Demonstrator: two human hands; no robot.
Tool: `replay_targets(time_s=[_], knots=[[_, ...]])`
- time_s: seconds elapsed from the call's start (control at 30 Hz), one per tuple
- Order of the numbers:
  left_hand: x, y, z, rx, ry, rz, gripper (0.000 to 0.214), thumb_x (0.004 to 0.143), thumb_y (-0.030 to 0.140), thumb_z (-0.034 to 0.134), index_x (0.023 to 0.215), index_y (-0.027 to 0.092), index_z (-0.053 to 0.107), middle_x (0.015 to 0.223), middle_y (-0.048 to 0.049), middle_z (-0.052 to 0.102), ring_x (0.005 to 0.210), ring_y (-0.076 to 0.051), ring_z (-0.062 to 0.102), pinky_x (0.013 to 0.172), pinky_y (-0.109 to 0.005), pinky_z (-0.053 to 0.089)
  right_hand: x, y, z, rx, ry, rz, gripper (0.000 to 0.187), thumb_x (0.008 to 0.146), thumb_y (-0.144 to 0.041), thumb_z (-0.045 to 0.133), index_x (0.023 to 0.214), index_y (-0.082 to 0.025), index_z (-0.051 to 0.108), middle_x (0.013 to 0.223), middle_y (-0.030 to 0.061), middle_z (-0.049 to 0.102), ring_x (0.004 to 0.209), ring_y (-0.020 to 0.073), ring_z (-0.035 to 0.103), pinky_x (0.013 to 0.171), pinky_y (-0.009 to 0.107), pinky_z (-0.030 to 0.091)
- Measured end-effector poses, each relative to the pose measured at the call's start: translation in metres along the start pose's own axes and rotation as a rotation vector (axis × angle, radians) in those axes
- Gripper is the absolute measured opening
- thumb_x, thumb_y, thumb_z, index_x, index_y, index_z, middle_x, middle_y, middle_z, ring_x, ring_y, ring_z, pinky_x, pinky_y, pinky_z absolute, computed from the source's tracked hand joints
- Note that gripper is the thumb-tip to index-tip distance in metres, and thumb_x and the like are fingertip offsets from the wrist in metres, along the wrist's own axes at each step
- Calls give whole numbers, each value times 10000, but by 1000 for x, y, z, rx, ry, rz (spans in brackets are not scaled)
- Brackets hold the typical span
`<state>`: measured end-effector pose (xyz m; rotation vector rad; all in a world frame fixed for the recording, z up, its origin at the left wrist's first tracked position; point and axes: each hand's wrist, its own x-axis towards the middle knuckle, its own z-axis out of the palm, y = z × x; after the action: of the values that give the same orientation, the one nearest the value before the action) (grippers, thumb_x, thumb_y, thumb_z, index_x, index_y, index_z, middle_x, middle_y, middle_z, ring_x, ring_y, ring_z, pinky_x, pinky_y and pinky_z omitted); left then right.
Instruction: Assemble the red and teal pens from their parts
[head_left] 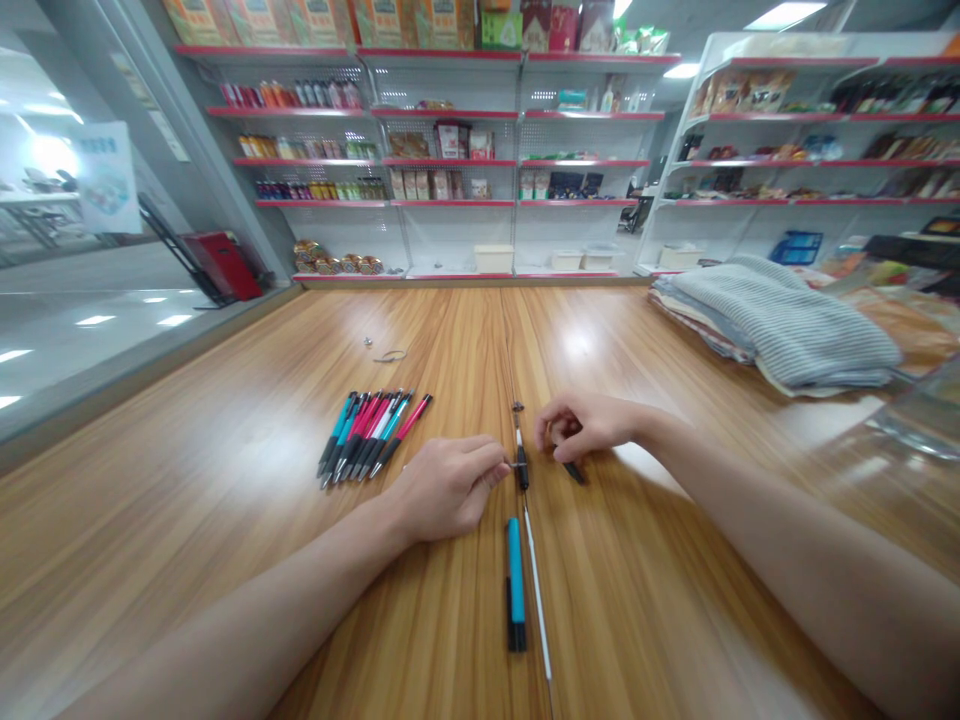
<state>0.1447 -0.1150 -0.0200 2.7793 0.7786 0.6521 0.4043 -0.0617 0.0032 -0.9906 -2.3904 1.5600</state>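
Note:
My left hand [454,488] is closed in a pinch at the middle of the table. Its fingertips meet a tiny, thin piece that I cannot make out, beside a black-and-white pen part [523,466]. To the right, my right hand [585,424] has its fingers curled around a short black pen part [574,471], whose lower end sticks out below them. Nearer to me lie two turquoise-and-black pen barrel parts [514,565], side by side, and a long white refill [537,595]. A small dark metal bit [517,406] rests just beyond the hands.
Several assembled pens [373,435] in turquoise, pink and white lie to the left. Behind them are a thin ring-shaped strip [391,356] and a small shiny bit [367,342]. Folded striped cloths [787,315] sit at the right, near a clear container [926,410]. Stocked shelves [450,160] stand beyond.

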Motion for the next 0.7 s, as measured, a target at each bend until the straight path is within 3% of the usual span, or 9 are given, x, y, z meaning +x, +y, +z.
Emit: replay_targets(time_s=[0.1, 0.27, 0.37, 0.5, 0.7], knots=[[0, 0, 0, 3, -6, -6, 204, 929, 208, 395, 939, 156, 593, 857, -62, 634, 807, -154, 616, 707, -259, 473, -3, 4, -5, 124, -16, -28, 258, 723, -261, 683, 923, -101, 658, 651, 19, 658, 578, 111, 604, 551, 201, 436], [-1, -1, 0, -6, 11, 1, 204, 928, 205, 397, 957, 162, 595, 860, -62, 635, 798, -150, 613, 705, -255, 472, -4, 9, -7, 207, 40, -44, 256, 677, -300, 755, 754, -117, 594, 736, 40, 684, 623, 104, 594, 561, 199, 420], [-1, -1, 1, -5, 13, 3, 206, 929, 203, 396, 963, 165, 595, 858, -62, 635, 803, -151, 614, 710, -255, 474, -2, 8, -6, 151, 35, -38, 266, 654, -290, 772, 714, -122, 574, 690, 15, 656, 599, 95, 572, 544, 196, 408], [0, -1, 1, -2, -2, -7, 209, 932, 210, 392, 952, 159, 594, 863, -63, 632, 812, -155, 613, 716, -262, 472, -1, 4, -6, 60, -19, -31, 240, 656, -246, 748, 824, -119, 635, 598, -42, 578, 543, 69, 505, 506, 175, 365], [-1, 0, 0, -1, -16, -8, 219, 935, 214, 386, 955, 149, 594, 856, -62, 625, 796, -154, 604, 703, -263, 461, 0, -9, -3, -117, -158, 27, 196, 687, -214, 681, 850, -108, 698, 633, -16, 616, 553, 75, 518, 495, 175, 359]])
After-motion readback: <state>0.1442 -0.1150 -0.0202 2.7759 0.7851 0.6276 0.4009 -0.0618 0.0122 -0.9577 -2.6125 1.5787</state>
